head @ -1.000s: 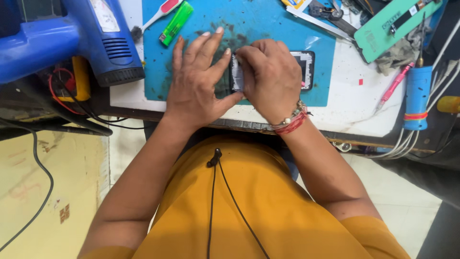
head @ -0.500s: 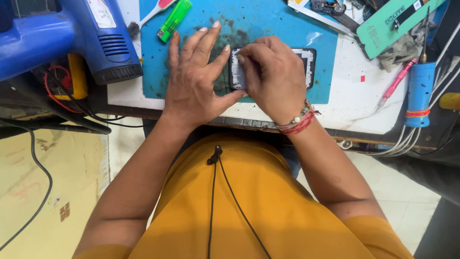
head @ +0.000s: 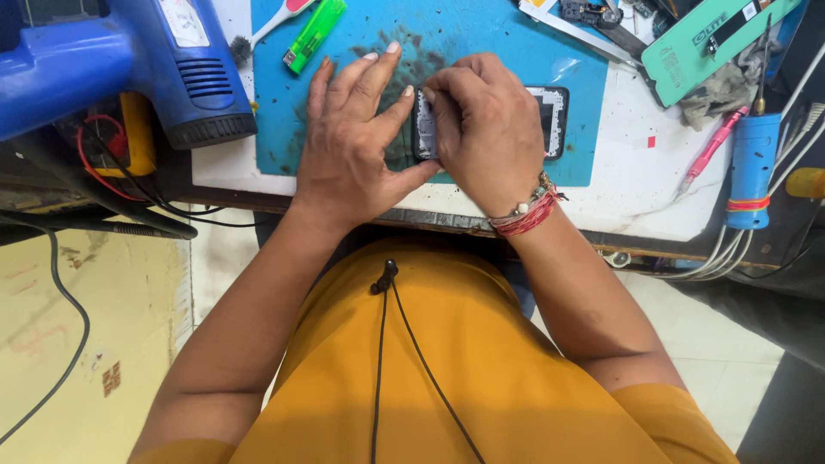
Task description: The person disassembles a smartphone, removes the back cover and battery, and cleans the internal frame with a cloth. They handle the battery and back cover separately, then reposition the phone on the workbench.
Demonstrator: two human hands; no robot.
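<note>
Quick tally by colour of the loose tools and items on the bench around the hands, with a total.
Blue: 2, heat gun, soldering iron handle
Green: 2, lighter, flat green tool
Pink: 1, pen-like tool
Black: 1, phone under the right hand, left hand beside it
Total: 6
</note>
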